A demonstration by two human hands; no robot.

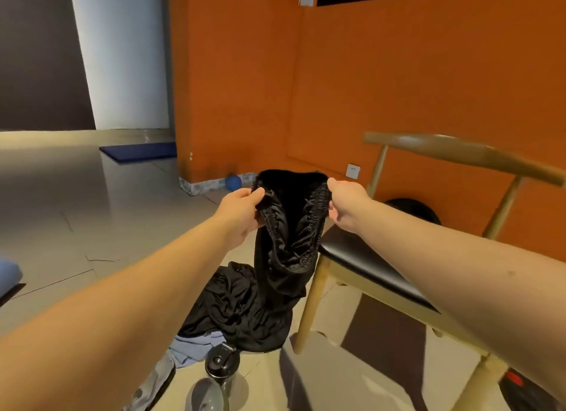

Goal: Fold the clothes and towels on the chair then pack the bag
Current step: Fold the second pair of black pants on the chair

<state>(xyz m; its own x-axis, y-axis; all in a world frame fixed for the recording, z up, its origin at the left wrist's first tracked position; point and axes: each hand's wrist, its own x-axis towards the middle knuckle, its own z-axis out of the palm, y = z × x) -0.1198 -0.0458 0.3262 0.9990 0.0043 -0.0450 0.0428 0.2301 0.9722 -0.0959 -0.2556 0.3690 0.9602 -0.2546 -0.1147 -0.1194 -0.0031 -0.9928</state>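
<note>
The left hand (242, 210) pinches the elastic waistband of black trousers (284, 257) at 9 o'clock of its opening. The trousers hang between the 2 hands, legs pooled on the floor (a blue cloth (196, 346) and dark bottle (222, 361) lie at their 7 o'clock). The right hand (344, 205) grips the waistband at 3 o'clock. The chair (361, 257) stands at 4 o'clock.

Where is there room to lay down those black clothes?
The chair seat is bare, right of the black garment. The grey floor left of the left hand is open too. Crowded: the floor below, with blue cloth and a bottle.
</note>
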